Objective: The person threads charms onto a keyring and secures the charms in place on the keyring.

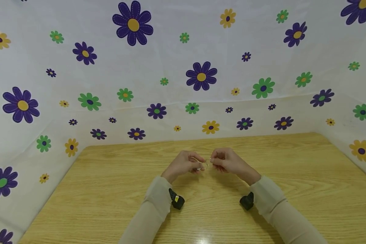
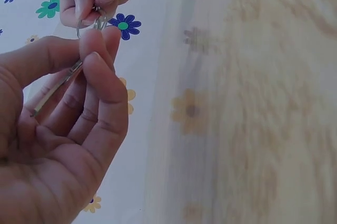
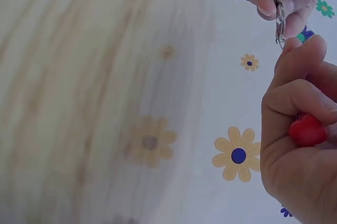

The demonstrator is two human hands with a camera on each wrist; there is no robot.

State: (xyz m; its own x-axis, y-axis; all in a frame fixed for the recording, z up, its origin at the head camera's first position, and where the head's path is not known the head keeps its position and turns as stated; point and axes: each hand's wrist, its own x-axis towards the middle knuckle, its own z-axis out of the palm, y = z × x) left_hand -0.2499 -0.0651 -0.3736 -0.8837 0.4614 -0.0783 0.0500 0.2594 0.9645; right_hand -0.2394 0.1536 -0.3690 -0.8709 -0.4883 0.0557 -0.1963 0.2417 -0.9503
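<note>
Both hands meet over the middle of the wooden table in the head view. My left hand (image 1: 184,165) pinches a metal key ring (image 3: 280,23) between thumb and fingers. From that grip a slim, flat metal piece (image 2: 55,91) runs back across the left palm; its exact kind is partly hidden by the fingers. My right hand (image 1: 229,161) curls around a red heart-shaped charm (image 3: 307,130), with its thumb and index fingertip close together at the small end link (image 3: 281,41) of the ring. The fingertips of the two hands are a short gap apart, joined by the ring.
A wood-grain table (image 1: 116,189) spreads under both forearms. White cloth with printed flowers (image 1: 177,61) stands behind it and along both sides. Black wrist cameras sit at the left cuff (image 1: 177,201) and the right cuff (image 1: 247,201).
</note>
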